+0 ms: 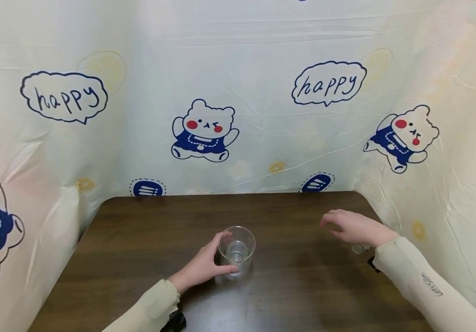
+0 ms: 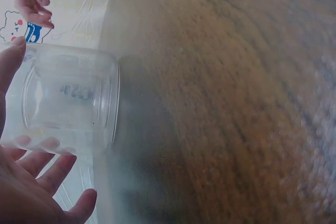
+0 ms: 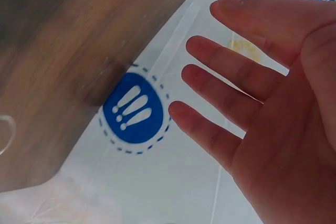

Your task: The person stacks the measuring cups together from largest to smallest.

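A clear glass beaker (image 1: 246, 267) with a pouring lip stands on the brown table. My left hand (image 1: 202, 263) holds its side, thumb toward me and fingers round the far side. Through the beaker wall (image 2: 68, 56) in the left wrist view, a smaller clear glass vessel (image 2: 63, 98) shows inside. Over the right part of the table, my right hand (image 1: 351, 227) is raised with nothing in it; its fingers (image 3: 215, 87) are spread and slightly bent in the right wrist view. A small clear glass piece (image 1: 360, 249) lies below the right wrist, mostly hidden.
The dark wooden table (image 1: 171, 216) has rounded far corners. A pale curtain (image 1: 262, 129) printed with bears and "happy" bubbles hangs close behind it and along both sides. At the left edge of the right wrist view, part of a clear round rim (image 3: 6, 135) shows.
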`<action>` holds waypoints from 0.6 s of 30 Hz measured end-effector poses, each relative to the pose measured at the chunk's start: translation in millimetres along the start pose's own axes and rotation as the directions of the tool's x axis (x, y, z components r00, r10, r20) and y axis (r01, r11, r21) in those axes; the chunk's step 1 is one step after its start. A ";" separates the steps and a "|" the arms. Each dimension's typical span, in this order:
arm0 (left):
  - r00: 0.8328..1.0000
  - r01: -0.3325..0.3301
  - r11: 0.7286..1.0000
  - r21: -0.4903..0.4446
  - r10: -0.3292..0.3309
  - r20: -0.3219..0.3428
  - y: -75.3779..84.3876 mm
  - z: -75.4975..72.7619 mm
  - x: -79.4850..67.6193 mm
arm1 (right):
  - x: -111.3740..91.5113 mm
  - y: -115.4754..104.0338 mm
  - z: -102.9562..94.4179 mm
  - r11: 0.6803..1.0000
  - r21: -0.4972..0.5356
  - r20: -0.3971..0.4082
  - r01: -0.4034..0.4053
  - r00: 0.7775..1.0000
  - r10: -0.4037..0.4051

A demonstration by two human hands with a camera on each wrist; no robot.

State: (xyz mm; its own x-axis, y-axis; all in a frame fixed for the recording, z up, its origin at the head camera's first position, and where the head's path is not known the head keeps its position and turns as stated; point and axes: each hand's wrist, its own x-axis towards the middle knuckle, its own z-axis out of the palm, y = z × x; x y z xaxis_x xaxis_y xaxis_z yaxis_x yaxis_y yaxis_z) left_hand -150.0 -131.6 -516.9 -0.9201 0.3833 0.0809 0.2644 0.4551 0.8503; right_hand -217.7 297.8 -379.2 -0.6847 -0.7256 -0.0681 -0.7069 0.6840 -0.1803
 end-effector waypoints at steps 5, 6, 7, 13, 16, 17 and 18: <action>1.000 -0.007 1.000 0.004 0.007 -0.002 -0.5 0.7 -0.3 | -11.2 8.9 0.8 1.000 -0.016 -0.003 -0.012 1.000 0.012; 1.000 -0.009 1.000 0.002 0.009 -0.001 -0.4 1.0 -0.5 | -13.7 10.7 1.5 1.000 -0.022 -0.004 -0.013 1.000 0.013; 1.000 -0.011 1.000 0.001 0.011 0.001 -0.4 1.2 -0.6 | -16.5 12.6 2.6 0.999 -0.030 -0.003 -0.017 1.000 0.017; 1.000 -0.015 1.000 -0.001 0.015 0.003 -2.5 1.9 -1.1 | -36.1 24.3 10.3 0.998 -0.013 0.031 -0.065 0.997 0.065; 1.000 -0.014 1.000 -0.008 0.014 0.001 -3.9 1.2 -0.9 | -44.5 31.7 14.5 0.999 -0.009 0.014 -0.052 0.999 0.052; 1.000 -0.012 1.000 -0.011 0.012 0.001 -4.1 0.9 -0.8 | -46.8 34.0 15.6 0.999 -0.009 0.005 -0.046 0.999 0.046; 1.000 -0.012 1.000 -0.014 0.012 0.001 -4.0 0.7 -0.8 | -49.3 36.5 16.6 0.999 -0.008 -0.003 -0.044 0.999 0.044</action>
State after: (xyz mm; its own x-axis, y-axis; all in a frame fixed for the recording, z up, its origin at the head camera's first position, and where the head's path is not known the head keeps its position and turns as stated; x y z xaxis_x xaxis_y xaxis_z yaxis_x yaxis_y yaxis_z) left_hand -150.1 -133.1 -520.7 -0.9168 0.3890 0.0905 0.2708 0.4389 0.8567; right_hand -206.8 357.3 -398.7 -0.7158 -0.6945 -0.0729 -0.6774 0.7159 -0.1692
